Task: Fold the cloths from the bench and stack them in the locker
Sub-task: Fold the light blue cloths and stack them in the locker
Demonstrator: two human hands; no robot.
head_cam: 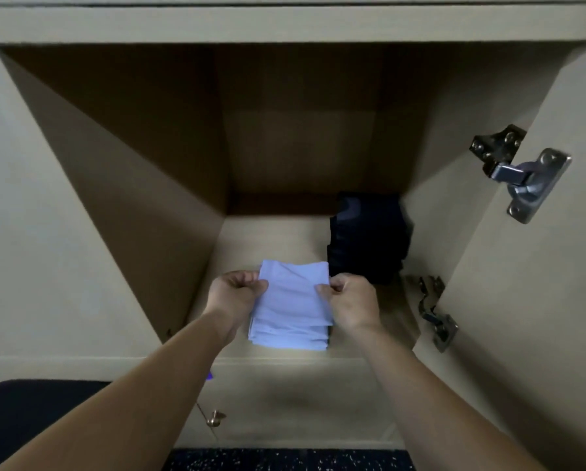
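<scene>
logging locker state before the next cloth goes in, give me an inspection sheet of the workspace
surface: locker shelf, beige, carries both piles
job's things: white cloth stack at the shelf front; dark folded pile to its right, further back
clutter: nothing seen
grips: left grip and right grip each pinch a side edge of the top white cloth
cables: nothing seen
surroundings: open door at right with upper hinge and lower hinge; dark bench lower left; speckled floor
</scene>
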